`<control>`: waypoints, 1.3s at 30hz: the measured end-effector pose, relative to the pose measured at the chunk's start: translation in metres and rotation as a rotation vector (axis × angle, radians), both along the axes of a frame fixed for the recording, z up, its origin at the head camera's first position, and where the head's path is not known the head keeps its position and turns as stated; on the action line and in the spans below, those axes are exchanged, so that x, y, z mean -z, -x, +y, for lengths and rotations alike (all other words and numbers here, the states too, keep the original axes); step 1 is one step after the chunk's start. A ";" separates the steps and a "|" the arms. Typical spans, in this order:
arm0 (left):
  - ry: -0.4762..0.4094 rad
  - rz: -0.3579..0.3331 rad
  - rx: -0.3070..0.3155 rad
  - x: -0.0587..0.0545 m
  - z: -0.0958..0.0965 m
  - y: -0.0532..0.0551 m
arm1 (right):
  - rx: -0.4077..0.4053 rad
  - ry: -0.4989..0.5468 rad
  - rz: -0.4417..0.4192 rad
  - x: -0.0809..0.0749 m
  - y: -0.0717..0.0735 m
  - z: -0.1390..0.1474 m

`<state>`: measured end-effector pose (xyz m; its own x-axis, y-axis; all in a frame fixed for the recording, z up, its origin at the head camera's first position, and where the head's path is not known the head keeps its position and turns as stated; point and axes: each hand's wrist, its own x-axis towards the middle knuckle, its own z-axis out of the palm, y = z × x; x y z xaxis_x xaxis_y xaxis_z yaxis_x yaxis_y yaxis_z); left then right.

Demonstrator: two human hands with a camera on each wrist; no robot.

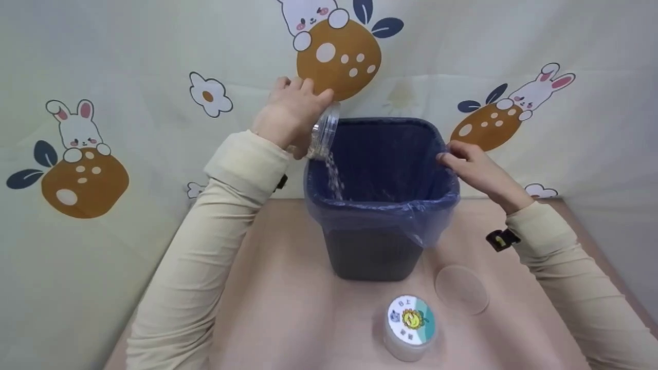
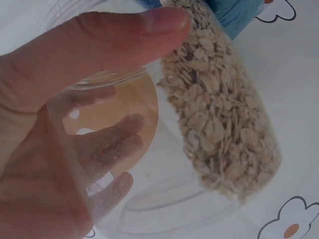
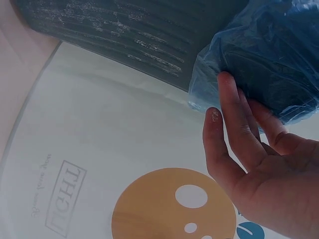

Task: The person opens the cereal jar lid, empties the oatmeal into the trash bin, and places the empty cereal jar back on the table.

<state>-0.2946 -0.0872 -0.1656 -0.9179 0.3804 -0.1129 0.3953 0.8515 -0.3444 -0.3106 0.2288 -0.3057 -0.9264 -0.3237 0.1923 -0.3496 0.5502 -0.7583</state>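
My left hand (image 1: 293, 110) grips a clear plastic jar (image 1: 324, 132) over the left rim of a dark trash can (image 1: 378, 252). The jar is tipped, and rolled oats (image 1: 335, 177) stream from its mouth into the can. In the left wrist view, oats (image 2: 224, 124) lie along the jar's lower side, and the thumb (image 2: 119, 42) crosses near its mouth. A blue plastic liner (image 1: 370, 218) is folded over the can's rim. My right hand (image 1: 475, 167) holds the can's right rim; in the right wrist view its fingers (image 3: 237, 119) touch the liner's outside.
A closed jar (image 1: 411, 331) with a sunflower label stands on the pinkish table (image 1: 288, 303) in front of the can. To its right lies a clear round lid (image 1: 462, 290). Behind the table hangs a pale cloth (image 1: 159, 144) printed with rabbits and orange fruit.
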 end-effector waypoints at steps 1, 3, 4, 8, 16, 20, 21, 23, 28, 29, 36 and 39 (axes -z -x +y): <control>0.000 0.000 -0.001 0.000 0.000 0.000 | -0.002 0.001 0.002 0.000 0.000 0.000; 0.001 0.003 0.000 0.000 0.000 0.000 | -0.004 0.003 0.003 0.000 0.000 0.000; 0.002 0.005 0.001 0.000 0.000 0.000 | -0.003 0.003 0.003 0.000 0.000 0.000; 0.011 0.015 0.006 0.001 0.001 -0.001 | -0.002 0.005 0.000 0.000 0.000 0.000; 0.031 0.018 0.005 0.002 0.004 0.000 | 0.005 0.007 0.012 0.002 0.001 0.000; 0.040 0.017 0.007 0.002 0.004 0.000 | 0.006 0.009 0.014 0.002 0.001 0.000; 0.043 0.018 0.007 0.002 0.004 0.000 | 0.007 0.008 0.012 0.002 0.001 0.000; 0.051 0.019 0.008 0.002 0.005 0.000 | 0.009 0.008 0.009 0.002 0.001 0.000; 0.060 0.022 0.009 0.002 0.005 0.000 | 0.009 0.008 -0.001 0.001 0.000 0.000; 0.059 0.022 0.009 0.002 0.005 0.000 | 0.009 0.007 -0.003 0.001 0.000 0.000; 0.062 0.025 0.007 0.002 0.005 0.000 | 0.010 0.007 0.003 0.001 0.000 -0.001; 0.059 0.027 0.006 0.002 0.006 0.000 | 0.010 0.007 0.006 0.001 0.001 -0.001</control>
<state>-0.2947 -0.0817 -0.1677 -0.9188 0.3791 -0.1103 0.3899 0.8272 -0.4046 -0.3113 0.2279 -0.3071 -0.9286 -0.3127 0.1998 -0.3483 0.5485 -0.7602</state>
